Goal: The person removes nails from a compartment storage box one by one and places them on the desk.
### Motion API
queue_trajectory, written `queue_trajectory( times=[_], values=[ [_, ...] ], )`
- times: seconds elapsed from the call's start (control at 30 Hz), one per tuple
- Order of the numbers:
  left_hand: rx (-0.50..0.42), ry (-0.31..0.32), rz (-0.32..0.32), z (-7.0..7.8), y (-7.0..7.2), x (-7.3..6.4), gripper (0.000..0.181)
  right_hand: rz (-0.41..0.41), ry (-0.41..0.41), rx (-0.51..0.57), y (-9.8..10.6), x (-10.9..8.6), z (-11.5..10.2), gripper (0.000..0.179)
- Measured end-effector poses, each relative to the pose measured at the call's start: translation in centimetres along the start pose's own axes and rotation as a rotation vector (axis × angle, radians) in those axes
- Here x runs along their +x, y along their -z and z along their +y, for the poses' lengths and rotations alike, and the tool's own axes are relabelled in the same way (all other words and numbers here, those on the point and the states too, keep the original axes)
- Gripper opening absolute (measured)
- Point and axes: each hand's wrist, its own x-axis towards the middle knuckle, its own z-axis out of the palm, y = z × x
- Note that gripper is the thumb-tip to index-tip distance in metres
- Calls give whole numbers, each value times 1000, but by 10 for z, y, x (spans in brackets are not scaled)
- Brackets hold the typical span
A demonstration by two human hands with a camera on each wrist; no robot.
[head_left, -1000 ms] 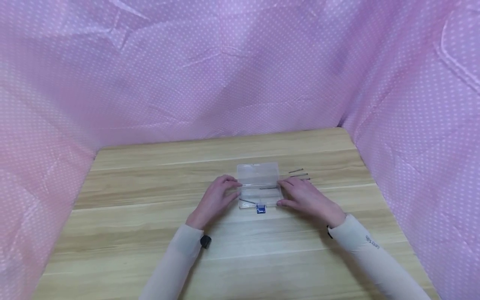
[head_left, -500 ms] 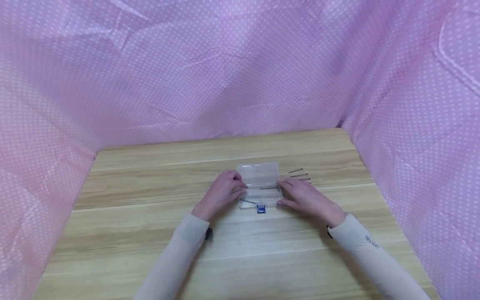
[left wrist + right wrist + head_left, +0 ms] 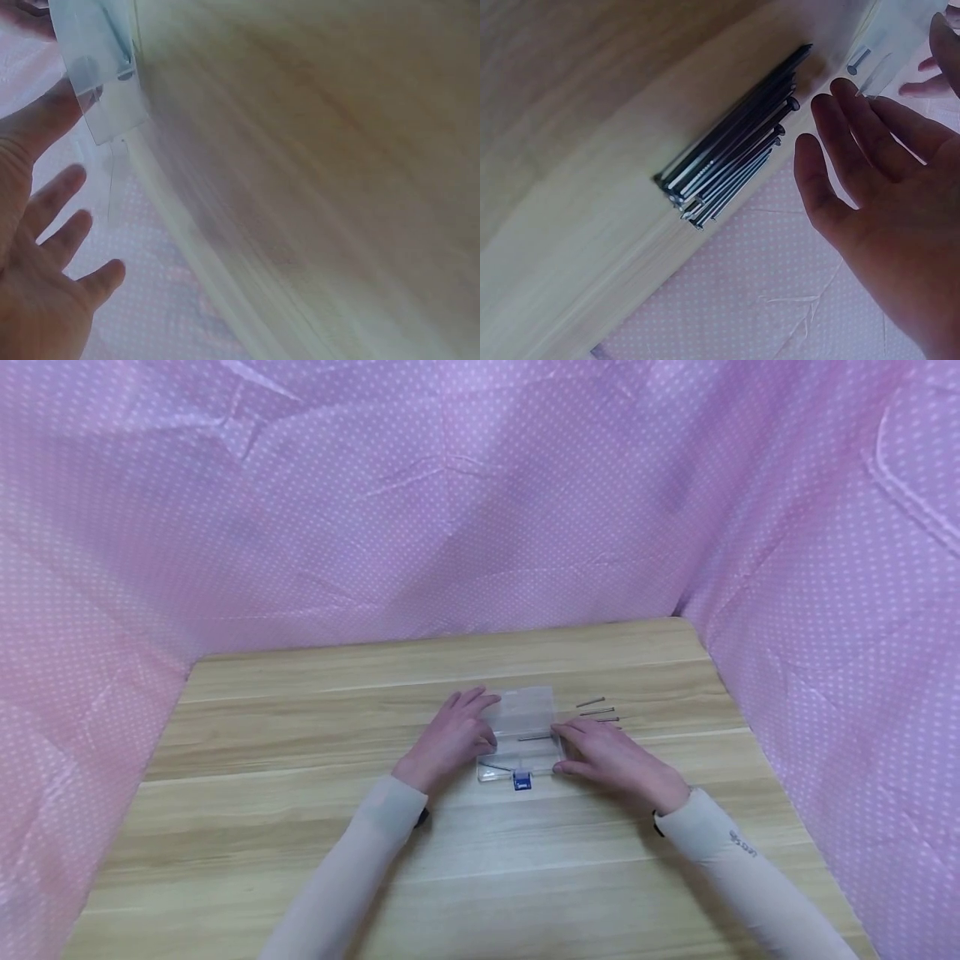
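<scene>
A clear plastic storage box lies open on the table, its lid folded back. One nail rests in the front left compartment, another nail in the back right. My left hand is at the box's left end; thumb and index pinch at its edge, while the other fingers spread over the lid. My right hand holds the right end, thumb at the front corner and fingertips by the hinge. In the left wrist view the box overlaps the thumb tip.
Several loose nails lie right of the box, just beyond the right hand; the right wrist view shows these nails side by side. A blue tag hangs at the box's front. Pink dotted cloth walls the wooden table.
My left hand has moved up and right, from the box's left side onto its left part, fingers spreading over the lid. The box has shifted very slightly. My right hand stays in place.
</scene>
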Motion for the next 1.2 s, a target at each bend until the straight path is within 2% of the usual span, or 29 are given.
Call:
queue_trajectory(
  times=[0.13, 0.3, 0.73, 1.0, 1.2],
  values=[
    [17, 17, -65, 2, 1, 4, 7, 3, 9, 3, 0, 1, 0, 63],
    [65, 14, -101, 2, 1, 10, 8, -5, 1, 13, 0, 1, 0, 64],
    [132, -59, -107, 0, -3, 15, 7, -23, -6, 28, 1, 1, 1, 64],
    [94, -118, -57, -6, -9, 13, 9, -26, -3, 17, -1, 2, 2, 63],
    [60, -131, -73, -7, -9, 14, 6, -22, 3, 18, 0, 2, 2, 64]
  ],
)
